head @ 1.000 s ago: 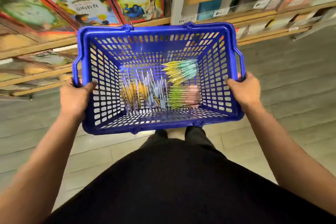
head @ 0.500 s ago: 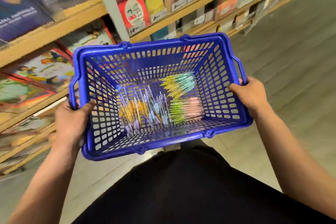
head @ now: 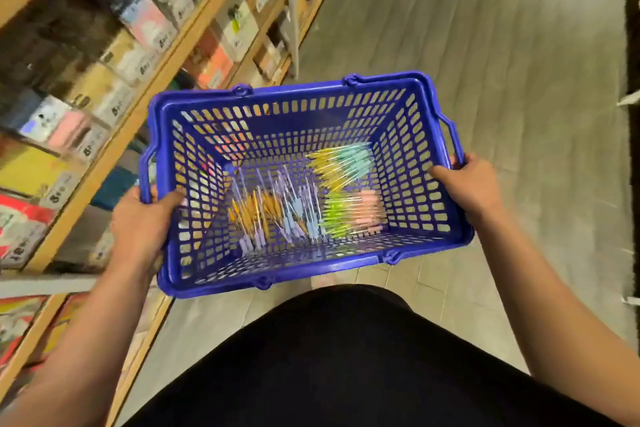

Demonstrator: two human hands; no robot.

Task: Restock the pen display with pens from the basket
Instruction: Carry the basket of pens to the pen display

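I carry a blue plastic basket (head: pixel 426 135) in front of my body. My left hand (head: pixel 142 224) grips its left rim, thumb hooked over the edge. On the opposite rim, my right hand (head: pixel 467 185) holds on beside the folded handle. On the basket floor lie several bundles of pens (head: pixel 301 204): orange and lilac ones at the left, yellow and teal at the back right, green and pink at the front right. No pen display is in view.
Wooden shelves (head: pixel 166 66) stocked with boxed goods and price tags run along the left. The grey plank floor (head: pixel 502 45) of the aisle stretches ahead and to the right. A dark edge (head: pixel 632 80) borders the far right.
The view has swung right: the shelves slid from ahead to my left, and the aisle floor now lies ahead. Both hands keep the same hold on the basket.
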